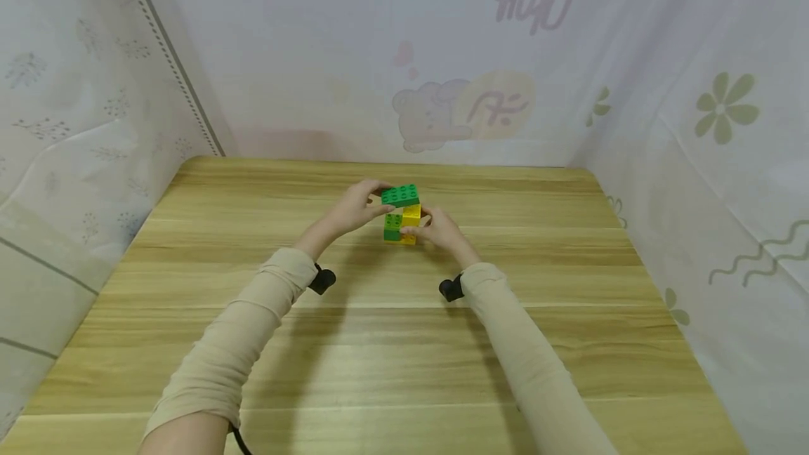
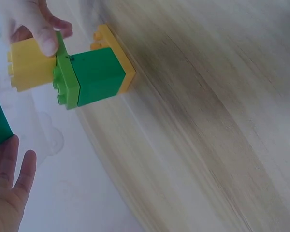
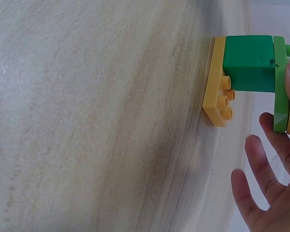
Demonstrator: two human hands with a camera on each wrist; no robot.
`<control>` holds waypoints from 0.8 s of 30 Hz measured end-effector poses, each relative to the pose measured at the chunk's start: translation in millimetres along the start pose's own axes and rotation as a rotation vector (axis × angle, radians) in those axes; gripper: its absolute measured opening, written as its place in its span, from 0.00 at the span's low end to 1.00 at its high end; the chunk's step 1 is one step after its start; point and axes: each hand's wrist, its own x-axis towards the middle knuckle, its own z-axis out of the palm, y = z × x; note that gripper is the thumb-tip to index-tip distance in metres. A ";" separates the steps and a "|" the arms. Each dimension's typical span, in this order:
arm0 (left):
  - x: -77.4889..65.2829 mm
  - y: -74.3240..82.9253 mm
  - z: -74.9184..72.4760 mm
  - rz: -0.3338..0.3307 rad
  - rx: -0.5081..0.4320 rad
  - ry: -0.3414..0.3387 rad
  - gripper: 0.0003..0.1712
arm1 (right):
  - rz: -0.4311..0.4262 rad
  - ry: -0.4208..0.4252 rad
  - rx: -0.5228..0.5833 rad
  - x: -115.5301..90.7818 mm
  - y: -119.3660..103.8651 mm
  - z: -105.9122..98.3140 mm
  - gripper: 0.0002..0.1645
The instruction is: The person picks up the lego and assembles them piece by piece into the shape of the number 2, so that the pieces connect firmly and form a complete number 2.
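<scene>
In the head view my left hand (image 1: 355, 209) holds a long green toy brick (image 1: 400, 195), studs up, between thumb and fingers, close over a small stack. This stack has a yellow-orange base plate (image 3: 214, 87), a dark green brick (image 2: 97, 76) on one end, a light green plate (image 2: 67, 79) across that, and a yellow brick (image 2: 31, 65) on top. From the right, my right hand (image 1: 442, 229) grips the stack at the yellow brick and light green plate. Its other fingers (image 3: 261, 159) spread below the light green plate in the right wrist view.
The stack stands on a wood-grain table (image 1: 392, 343) towards its back edge. A printed cloth (image 1: 303, 55) hangs behind the table, with more cloth at both sides. Each wrist wears a small black camera (image 1: 323, 279).
</scene>
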 end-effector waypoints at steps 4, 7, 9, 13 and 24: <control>2.5 1.3 2.6 0.010 -0.001 -0.015 0.26 | -0.002 -0.009 0.014 1.0 0.4 0.4 0.23; 3.8 2.2 5.2 0.024 0.003 -0.023 0.26 | 0.004 -0.008 0.011 1.2 0.7 0.2 0.22; 4.6 2.3 6.7 0.039 0.010 -0.024 0.25 | -0.002 -0.006 0.013 1.1 0.3 0.1 0.22; 5.6 2.5 8.7 0.064 0.019 -0.026 0.25 | -0.021 -0.008 0.019 1.1 0.0 -0.1 0.21; 5.2 0.6 9.5 0.092 0.051 -0.027 0.24 | -0.042 0.010 0.031 0.2 0.6 0.4 0.22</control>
